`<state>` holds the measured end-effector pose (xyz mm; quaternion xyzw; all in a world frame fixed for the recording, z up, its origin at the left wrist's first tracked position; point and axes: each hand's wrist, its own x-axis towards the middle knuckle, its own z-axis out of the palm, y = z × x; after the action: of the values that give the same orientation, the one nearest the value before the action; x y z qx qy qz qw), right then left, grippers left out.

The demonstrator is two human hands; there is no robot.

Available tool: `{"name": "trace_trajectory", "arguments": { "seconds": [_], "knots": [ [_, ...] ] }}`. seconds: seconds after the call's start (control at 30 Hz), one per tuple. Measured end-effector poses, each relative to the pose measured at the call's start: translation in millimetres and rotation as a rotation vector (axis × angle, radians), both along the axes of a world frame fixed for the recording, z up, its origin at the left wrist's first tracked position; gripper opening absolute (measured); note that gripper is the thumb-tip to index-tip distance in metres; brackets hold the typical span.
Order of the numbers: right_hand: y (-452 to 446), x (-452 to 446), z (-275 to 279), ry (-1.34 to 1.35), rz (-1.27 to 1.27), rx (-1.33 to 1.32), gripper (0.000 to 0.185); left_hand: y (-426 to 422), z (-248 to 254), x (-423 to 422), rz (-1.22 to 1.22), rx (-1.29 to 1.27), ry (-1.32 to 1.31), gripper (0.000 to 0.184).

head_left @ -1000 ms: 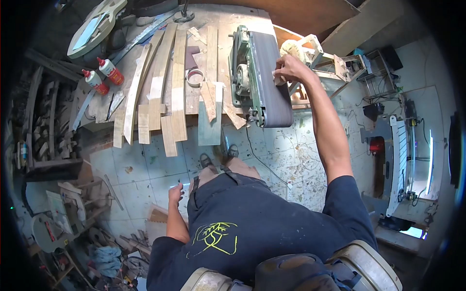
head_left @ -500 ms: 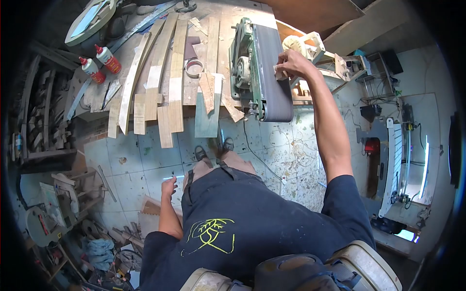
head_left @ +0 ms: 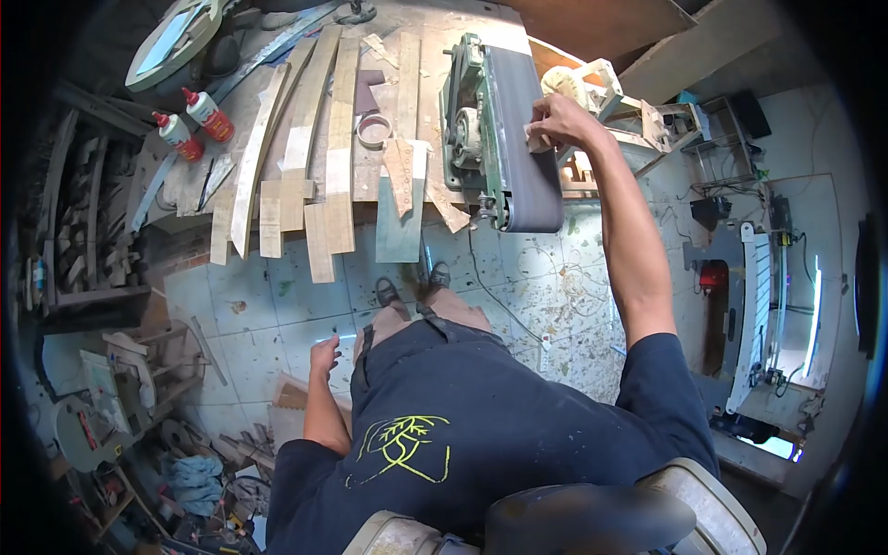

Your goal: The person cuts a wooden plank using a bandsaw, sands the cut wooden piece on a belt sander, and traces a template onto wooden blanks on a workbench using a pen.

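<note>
Pinches small piece (head_left: 538, 144) in right hand (head_left: 568, 126) at sanding belt (head_left: 535, 196), desk's (head_left: 453, 20) right edge | risks skin graze through slip | left hand (head_left: 324, 357) loose

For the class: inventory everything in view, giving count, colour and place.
Workbench: 1, brown, top centre
Belt sander: 1, green, bench's right
Wooden strips: several, pale brown, across bench
Bottles: 2, white and red, bench's left
Ring: 1, whitish, among strips
Guitar-shaped body: 1, pale, upper left
Cloth: 1, blue, lower left
Clutter: uncountable, mixed, both sides
Small piece: 1, tan, at sander belt
Shirt: 1, dark blue, bottom
Shoes: 2, dark, centre
Left hand: 1, bare, beside body
Right hand: 1, bare, holding small piece
</note>
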<state>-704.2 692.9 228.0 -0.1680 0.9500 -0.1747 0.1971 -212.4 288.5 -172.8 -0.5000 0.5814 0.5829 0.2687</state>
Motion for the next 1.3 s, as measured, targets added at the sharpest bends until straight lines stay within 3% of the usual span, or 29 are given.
{"name": "trace_trajectory", "arguments": {
  "seconds": [1.0, 1.3],
  "knots": [
    [5.3, 5.5, 1.6, -0.103, -0.028, 0.016, 0.017, 6.4, 8.7, -4.6, -0.028, 0.009, -0.009, 0.061],
    [7.7, 15.4, 0.6, -0.011, 0.025, -0.021, 0.021, 3.6, 2.2, -9.6, -0.019, 0.014, 0.005, 0.057]
  ]
}}
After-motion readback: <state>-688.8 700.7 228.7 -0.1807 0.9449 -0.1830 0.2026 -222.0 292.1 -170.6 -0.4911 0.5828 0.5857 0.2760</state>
